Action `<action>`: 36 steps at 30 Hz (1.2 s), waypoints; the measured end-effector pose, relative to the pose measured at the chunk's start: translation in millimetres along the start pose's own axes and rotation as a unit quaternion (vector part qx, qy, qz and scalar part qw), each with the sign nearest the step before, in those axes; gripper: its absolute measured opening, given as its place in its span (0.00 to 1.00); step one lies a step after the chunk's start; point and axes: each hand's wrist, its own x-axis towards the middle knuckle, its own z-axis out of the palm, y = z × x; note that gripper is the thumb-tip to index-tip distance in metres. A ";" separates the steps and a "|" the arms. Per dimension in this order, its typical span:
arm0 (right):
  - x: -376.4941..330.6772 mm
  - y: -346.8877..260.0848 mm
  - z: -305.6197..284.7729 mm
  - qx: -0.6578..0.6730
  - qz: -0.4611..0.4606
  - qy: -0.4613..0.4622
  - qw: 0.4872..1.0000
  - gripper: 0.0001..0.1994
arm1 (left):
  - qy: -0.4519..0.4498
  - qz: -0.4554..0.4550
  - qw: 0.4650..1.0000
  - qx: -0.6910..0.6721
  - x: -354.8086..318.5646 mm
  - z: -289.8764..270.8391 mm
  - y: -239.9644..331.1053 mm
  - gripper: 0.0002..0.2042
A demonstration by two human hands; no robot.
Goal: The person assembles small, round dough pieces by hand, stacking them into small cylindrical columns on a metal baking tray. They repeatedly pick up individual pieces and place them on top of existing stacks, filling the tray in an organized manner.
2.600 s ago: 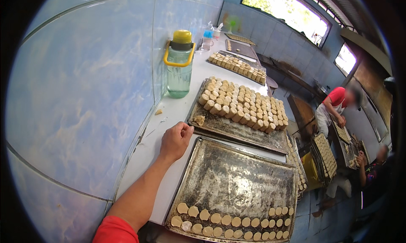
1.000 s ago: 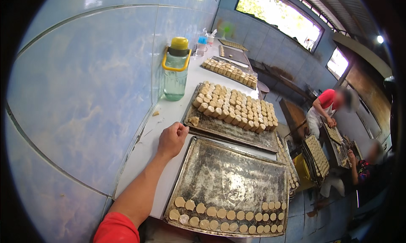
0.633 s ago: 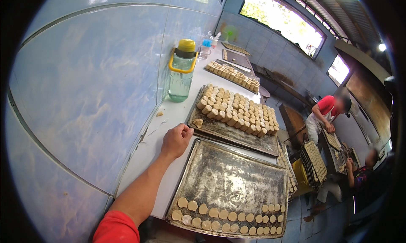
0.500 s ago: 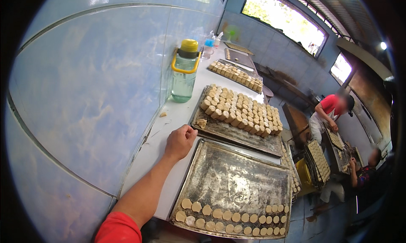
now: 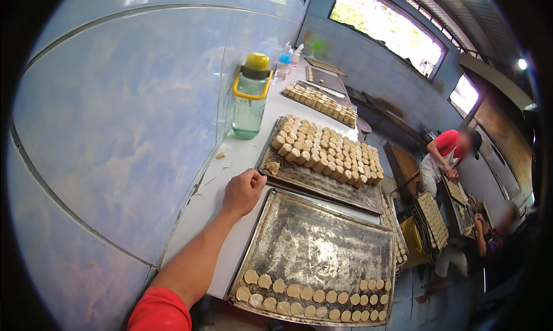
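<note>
My left hand rests on the white counter as a loose fist, its fingers curled in and nothing showing in them. It lies beside the near left corner of a dark baking tray and just above the corner of a nearer tray. Short upright dough cylinders stand packed in rows on the farther tray, with a crumbly dough scrap at its corner. On the nearer worn metal tray, round dough slices lie in rows along the near edge. My right hand is out of view.
A bottle with a yellow lid stands against the tiled wall. More trays of dough pieces line the counter further back. To the right, two people work at a table near stacked trays.
The view has shifted very slightly. My left hand stays in the same place beside the trays, still curled. The person in red at the right has moved their head and hands a little.
</note>
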 end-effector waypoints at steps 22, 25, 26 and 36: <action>-41.7 68.4 -81.9 0.012 0.021 0.057 0.998 0.39 | 0.028 0.046 0.998 -0.033 -2.4 6.0 -13.3 0.14; -59.9 111.5 -113.4 0.010 0.047 0.070 0.996 0.39 | 0.023 0.051 0.998 -0.041 -3.7 4.0 -13.5 0.14; -66.8 127.3 -128.2 0.008 0.054 0.075 0.996 0.39 | 0.016 0.047 0.998 -0.038 -4.7 3.2 -13.2 0.14; -137.1 -97.4 -338.0 -0.237 -0.423 0.443 0.754 0.05 | 0.003 0.055 0.998 -0.040 -9.3 2.0 -8.4 0.11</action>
